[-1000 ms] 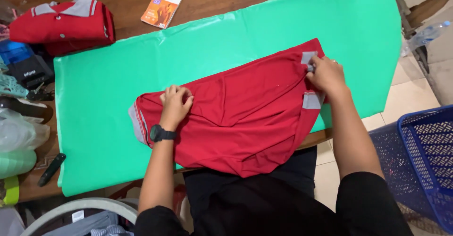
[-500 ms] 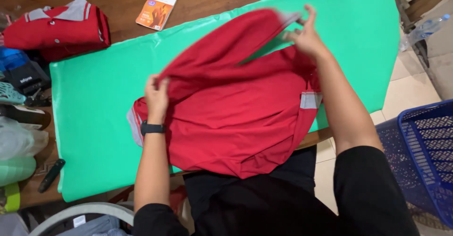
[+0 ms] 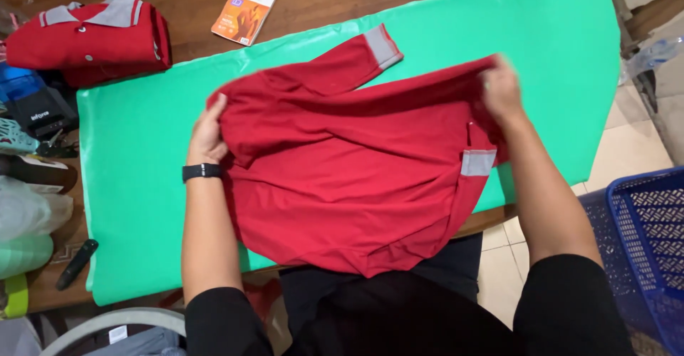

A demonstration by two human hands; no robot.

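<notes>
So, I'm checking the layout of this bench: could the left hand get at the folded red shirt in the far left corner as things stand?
Probably yes, once it lets go. The left hand is gripping the red shirt being folded, while the folded red shirt lies beyond it with only bare green mat and wooden table between.

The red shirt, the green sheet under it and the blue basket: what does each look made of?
Red shirt: soft knit cloth, matte, likely cotton or a blend; it drapes and creases where the left hand and right hand lift it. Green sheet: smooth, slightly glossy, probably plastic or coated fabric, given its sheen. Blue basket: rigid moulded plastic, with a lattice wall.
</notes>
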